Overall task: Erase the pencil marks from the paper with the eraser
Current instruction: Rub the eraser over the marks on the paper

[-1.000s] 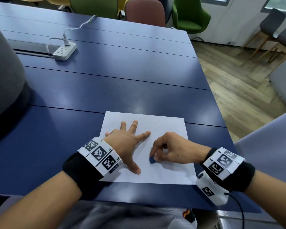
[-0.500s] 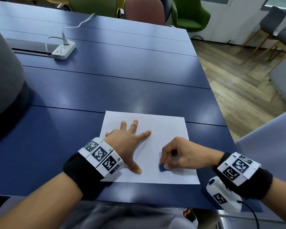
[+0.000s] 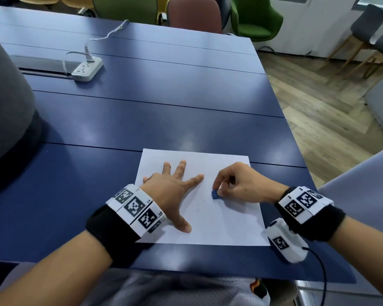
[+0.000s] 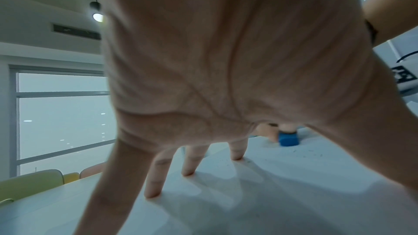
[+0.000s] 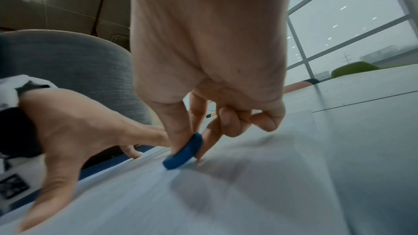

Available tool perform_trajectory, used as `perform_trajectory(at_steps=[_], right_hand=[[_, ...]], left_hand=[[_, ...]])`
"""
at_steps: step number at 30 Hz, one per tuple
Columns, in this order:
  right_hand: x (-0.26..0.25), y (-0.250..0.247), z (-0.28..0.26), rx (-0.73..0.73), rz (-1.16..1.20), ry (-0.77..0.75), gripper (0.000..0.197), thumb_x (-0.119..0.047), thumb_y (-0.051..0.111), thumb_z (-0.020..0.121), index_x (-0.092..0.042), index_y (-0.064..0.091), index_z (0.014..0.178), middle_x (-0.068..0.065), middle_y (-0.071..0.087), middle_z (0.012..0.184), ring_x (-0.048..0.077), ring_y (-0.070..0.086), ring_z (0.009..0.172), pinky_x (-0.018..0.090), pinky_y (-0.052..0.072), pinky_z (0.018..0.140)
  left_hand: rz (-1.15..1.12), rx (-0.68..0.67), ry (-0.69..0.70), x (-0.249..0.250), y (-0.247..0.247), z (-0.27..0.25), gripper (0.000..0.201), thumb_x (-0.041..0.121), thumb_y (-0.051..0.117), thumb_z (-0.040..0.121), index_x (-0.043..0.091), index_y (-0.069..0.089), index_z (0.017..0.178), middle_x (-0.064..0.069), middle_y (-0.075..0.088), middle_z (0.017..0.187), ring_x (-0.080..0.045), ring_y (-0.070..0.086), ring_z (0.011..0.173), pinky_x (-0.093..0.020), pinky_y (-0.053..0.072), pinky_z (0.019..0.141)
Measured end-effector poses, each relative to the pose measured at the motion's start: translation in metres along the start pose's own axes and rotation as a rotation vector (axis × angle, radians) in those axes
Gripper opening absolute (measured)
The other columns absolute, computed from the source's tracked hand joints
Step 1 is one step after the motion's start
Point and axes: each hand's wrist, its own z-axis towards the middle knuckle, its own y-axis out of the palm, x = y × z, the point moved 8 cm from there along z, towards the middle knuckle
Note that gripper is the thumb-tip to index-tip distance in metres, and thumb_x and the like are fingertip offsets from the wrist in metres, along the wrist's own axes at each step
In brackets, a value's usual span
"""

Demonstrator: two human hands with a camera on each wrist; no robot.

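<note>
Dark blue slatted table point(image 3: 155, 120), wood floor to the right, green and red chairs at the far edge, white power strip point(image 3: 87, 69) far left. Paper point(image 3: 226, 224) lies near the table's front edge, long side running left-right. Pencil marks too faint to make out; only small dark specks near the eraser point(image 3: 215, 194). Left hand point(image 3: 170, 193) lies flat with fingers spread, pressing the paper's left half. Right hand point(image 3: 239, 184) pinches the blue eraser between thumb and forefinger, other fingers curled; the eraser touches the paper right of centre, tilted on edge. Its shape is mostly hidden by the fingers.
</note>
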Motion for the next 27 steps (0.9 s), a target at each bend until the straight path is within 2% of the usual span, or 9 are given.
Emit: perform_trajectory(at_steps=[3, 8, 9, 12, 15, 19, 24, 25, 27], right_hand=[[0.001, -0.005, 0.005, 0.081, 0.049, 0.005, 0.016, -0.004, 0.061, 0.079, -0.012, 0.074, 0.084, -0.009, 0.058, 0.055, 0.001, 0.046, 0.044, 0.011, 0.035, 0.049], [0.003, 0.017, -0.018, -0.192, -0.002, -0.004, 0.012, -0.011, 0.068, 0.077, -0.019, 0.075, 0.083, -0.002, 0.065, 0.065, 0.005, 0.05, 0.056, 0.019, 0.042, 0.056], [0.002, 0.015, -0.015, -0.197, -0.016, 0.002, 0.012, -0.011, 0.068, 0.077, -0.019, 0.075, 0.084, -0.001, 0.065, 0.065, 0.004, 0.05, 0.055, 0.019, 0.042, 0.056], [0.002, -0.005, 0.014, -0.058, -0.045, 0.028, 0.013, -0.011, 0.067, 0.077, -0.018, 0.075, 0.085, -0.004, 0.064, 0.062, 0.001, 0.05, 0.052, 0.017, 0.04, 0.055], [0.006, -0.022, 0.042, 0.055, 0.0, 0.067, 0.01, -0.013, 0.067, 0.078, -0.02, 0.074, 0.082, 0.0, 0.071, 0.068, 0.002, 0.056, 0.056, 0.021, 0.045, 0.061], [0.002, -0.022, 0.035, 0.13, 0.04, 0.065, 0.009, -0.009, 0.068, 0.078, -0.016, 0.074, 0.08, -0.004, 0.064, 0.061, 0.0, 0.052, 0.049, 0.015, 0.04, 0.053], [0.003, 0.009, 0.001, -0.136, 0.009, 0.035, 0.009, -0.009, 0.069, 0.075, -0.015, 0.074, 0.081, -0.004, 0.064, 0.062, 0.006, 0.053, 0.056, 0.021, 0.043, 0.056], [0.003, 0.008, 0.005, -0.153, -0.01, 0.036, 0.01, -0.01, 0.07, 0.075, -0.016, 0.074, 0.081, -0.005, 0.063, 0.062, 0.005, 0.052, 0.056, 0.021, 0.043, 0.057], [0.003, -0.004, 0.019, -0.07, -0.038, 0.044, 0.01, -0.011, 0.07, 0.075, -0.018, 0.074, 0.081, -0.009, 0.061, 0.057, 0.001, 0.05, 0.051, 0.018, 0.042, 0.056]], left_hand=[[0.006, 0.002, 0.003, 0.0, 0.0, 0.001, 0.131, 0.074, 0.076, 0.056, 0.052, -0.017, 0.146, -0.003, -0.022, 0.16, -0.039, -0.005, 0.146, -0.061, 0.039, 0.102], [-0.001, -0.001, 0.005, 0.0, 0.0, 0.001, 0.131, 0.074, 0.076, 0.055, 0.052, -0.016, 0.146, -0.003, -0.022, 0.16, -0.039, -0.005, 0.146, -0.061, 0.039, 0.102], [-0.002, 0.0, 0.006, 0.0, 0.0, 0.001, 0.131, 0.074, 0.076, 0.055, 0.052, -0.016, 0.146, -0.003, -0.022, 0.16, -0.039, -0.005, 0.146, -0.061, 0.039, 0.101], [-0.005, 0.008, 0.007, 0.0, 0.001, 0.001, 0.133, 0.074, 0.077, 0.054, 0.049, -0.015, 0.147, -0.003, -0.02, 0.16, -0.04, -0.005, 0.146, -0.062, 0.039, 0.1], [-0.012, 0.008, -0.002, -0.001, 0.001, 0.0, 0.136, 0.073, 0.078, 0.054, 0.043, -0.015, 0.149, -0.003, -0.02, 0.16, -0.04, -0.006, 0.147, -0.062, 0.037, 0.102], [-0.029, 0.008, -0.005, -0.001, 0.001, 0.001, 0.138, 0.071, 0.079, 0.053, 0.04, -0.015, 0.15, -0.001, -0.02, 0.16, -0.038, -0.006, 0.147, -0.062, 0.037, 0.103], [-0.023, -0.003, 0.011, 0.004, 0.001, 0.0, 0.137, 0.068, 0.08, 0.056, 0.039, -0.015, 0.15, -0.001, -0.022, 0.16, -0.038, -0.008, 0.147, -0.061, 0.036, 0.104], [-0.023, -0.004, 0.008, 0.004, 0.001, -0.001, 0.137, 0.068, 0.08, 0.056, 0.039, -0.015, 0.15, -0.001, -0.023, 0.16, -0.038, -0.008, 0.147, -0.062, 0.036, 0.104], [-0.023, -0.01, 0.004, 0.004, 0.001, -0.001, 0.137, 0.067, 0.081, 0.056, 0.04, -0.016, 0.15, -0.001, -0.023, 0.16, -0.038, -0.009, 0.147, -0.062, 0.036, 0.103]])
